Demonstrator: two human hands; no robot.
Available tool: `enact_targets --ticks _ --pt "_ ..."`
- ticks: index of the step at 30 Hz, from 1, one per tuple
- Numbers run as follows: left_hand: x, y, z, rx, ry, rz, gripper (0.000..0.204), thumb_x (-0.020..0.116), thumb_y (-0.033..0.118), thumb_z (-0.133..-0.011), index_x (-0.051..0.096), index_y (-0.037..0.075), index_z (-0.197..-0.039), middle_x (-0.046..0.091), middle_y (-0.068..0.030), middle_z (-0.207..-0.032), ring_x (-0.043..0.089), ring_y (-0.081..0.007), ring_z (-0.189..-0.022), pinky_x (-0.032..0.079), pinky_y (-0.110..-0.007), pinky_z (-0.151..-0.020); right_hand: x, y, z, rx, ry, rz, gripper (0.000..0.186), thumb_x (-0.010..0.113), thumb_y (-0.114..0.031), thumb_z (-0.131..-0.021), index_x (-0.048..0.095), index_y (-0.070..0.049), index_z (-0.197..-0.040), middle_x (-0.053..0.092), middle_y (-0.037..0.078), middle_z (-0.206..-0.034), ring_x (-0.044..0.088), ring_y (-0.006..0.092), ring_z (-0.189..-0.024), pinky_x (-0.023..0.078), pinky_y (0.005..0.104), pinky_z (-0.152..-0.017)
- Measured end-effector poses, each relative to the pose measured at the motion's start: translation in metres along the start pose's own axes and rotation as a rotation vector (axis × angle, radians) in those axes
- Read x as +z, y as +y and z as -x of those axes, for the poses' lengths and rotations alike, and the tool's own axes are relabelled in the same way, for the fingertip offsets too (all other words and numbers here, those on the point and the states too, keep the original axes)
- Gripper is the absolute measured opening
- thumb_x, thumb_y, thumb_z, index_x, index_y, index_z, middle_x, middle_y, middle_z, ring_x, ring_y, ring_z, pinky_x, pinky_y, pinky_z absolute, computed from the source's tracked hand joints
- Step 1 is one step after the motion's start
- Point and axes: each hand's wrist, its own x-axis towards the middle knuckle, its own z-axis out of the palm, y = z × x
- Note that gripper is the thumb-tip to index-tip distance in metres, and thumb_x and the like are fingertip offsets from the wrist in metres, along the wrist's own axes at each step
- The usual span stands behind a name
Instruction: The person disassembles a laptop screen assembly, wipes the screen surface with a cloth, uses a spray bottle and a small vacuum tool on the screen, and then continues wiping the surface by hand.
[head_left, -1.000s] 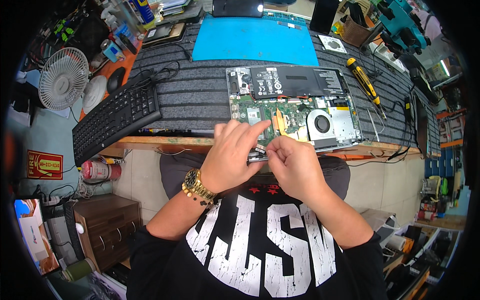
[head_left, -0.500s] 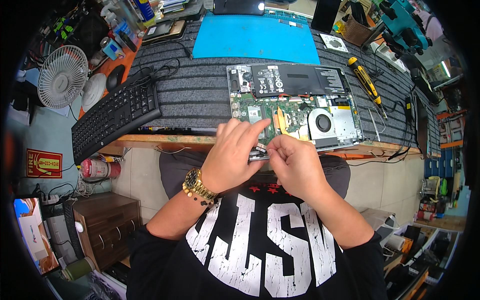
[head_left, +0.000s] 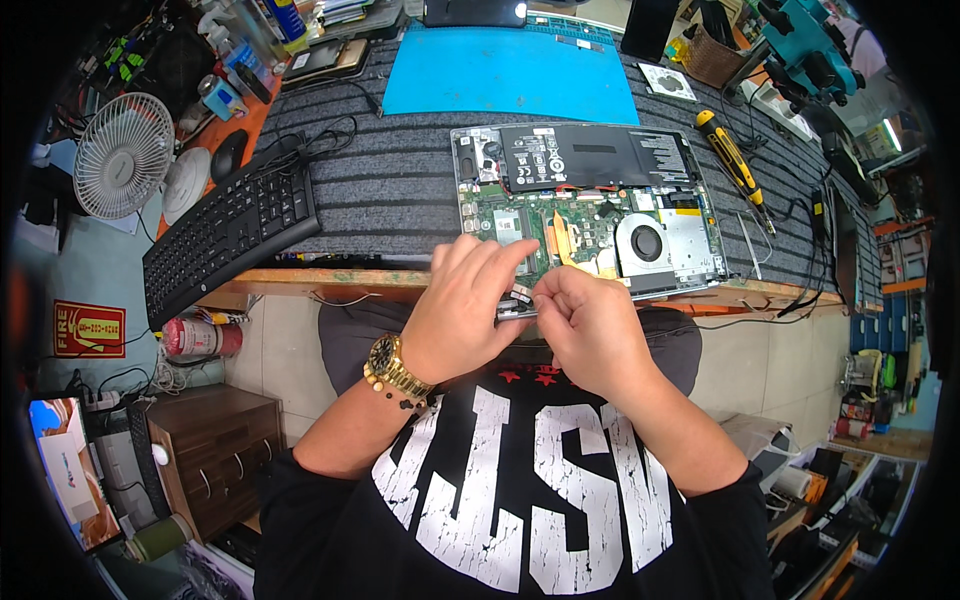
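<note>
One opened laptop (head_left: 588,210), at the near edge of a striped bench mat (head_left: 390,190). Left hand (head_left: 462,308): over its near-left corner, thumb and index finger apart, any grip hidden. Right hand (head_left: 592,325): fingertips pinched together, on what I cannot tell.

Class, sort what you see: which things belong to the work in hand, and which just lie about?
Work in hand: opened laptop, with left hand and right hand at its near edge; its battery; its cooling fan; perhaps the screwdriver.

Lying about: keyboard; mouse; desk fan.
</note>
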Motion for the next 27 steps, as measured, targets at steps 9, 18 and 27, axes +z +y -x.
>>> enact_targets --ticks 9,18,27 --pt "-0.0014 0.0018 -0.0001 -0.007 0.002 0.007 0.09 0.092 0.006 -0.072 0.059 0.008 -0.156 0.058 -0.0043 -0.098 0.056 -0.0282 -0.098 0.04 -0.043 -0.089 0.0 0.002 -0.0008 -0.01 0.002 -0.004 0.004 0.072 -0.002 -0.099 0.071 0.001 -0.099 0.07 0.017 -0.071 0.072 0.0363 -0.064 0.055 0.0451 -0.063" --pt "-0.0006 0.0021 0.0005 -0.006 0.011 0.015 0.091 0.093 0.007 -0.072 0.059 0.007 -0.157 0.058 -0.0044 -0.097 0.056 -0.0282 -0.096 0.04 -0.043 -0.088 -0.0014 0.0009 -0.0007 -0.002 -0.01 -0.015 0.004 0.073 -0.003 -0.099 0.071 0.001 -0.1 0.071 0.018 -0.073 0.073 0.0371 -0.067 0.056 0.0456 -0.065" --pt "-0.0005 0.0024 -0.0012 -0.006 -0.003 0.005 0.088 0.092 0.007 -0.072 0.06 0.007 -0.154 0.058 -0.0043 -0.097 0.055 -0.0282 -0.096 0.039 -0.043 -0.088 -0.0002 0.0042 -0.0015 -0.004 -0.013 -0.005 0.005 0.072 -0.004 -0.1 0.071 0.001 -0.101 0.074 0.02 -0.077 0.076 0.04 -0.071 0.058 0.0467 -0.067"
